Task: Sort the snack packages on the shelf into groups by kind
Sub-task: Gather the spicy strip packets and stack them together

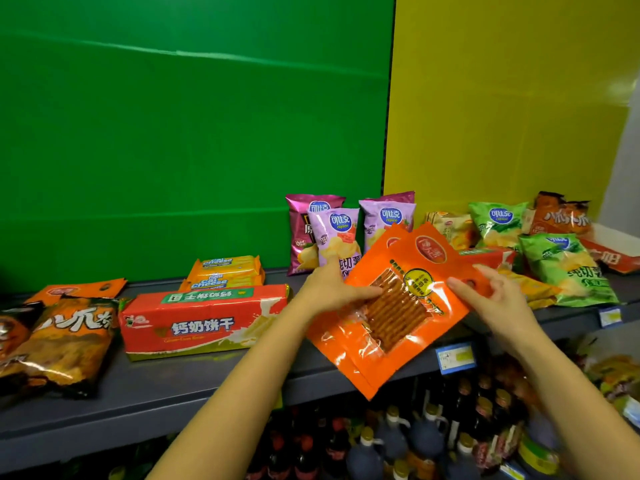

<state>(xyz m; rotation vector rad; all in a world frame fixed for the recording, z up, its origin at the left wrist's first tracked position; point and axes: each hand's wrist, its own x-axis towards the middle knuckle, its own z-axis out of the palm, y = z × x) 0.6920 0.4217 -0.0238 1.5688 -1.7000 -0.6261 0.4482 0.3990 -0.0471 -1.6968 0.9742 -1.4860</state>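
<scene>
Both hands hold a stack of flat orange packets w/ a clear window showing reddish sticks, centre-right of frame, partly over the front edge of the grey shelf. At least two packets overlap, maybe a third; edges fan out at the lower left.

Left hand: thumb lies on the window's left side, other fingers go behind the stack, so it pinches the stack's upper-left edge. Right hand: thumb and forefinger pinch the right edge, other fingers spread loose above.

Long axis of the stack runs diagonal, upper right to lower left.

Key relation: one matching orange packet lies flat at far left of frame, behind the dark-orange chip bags. So the likely group spot is well to the left, past the red biscuit pack. Left hand is nearer that side; I judge the carry goes leftward, lifted over the biscuit pack. Purple chip bags stand just behind the hands, green chip bags to the right.
</scene>
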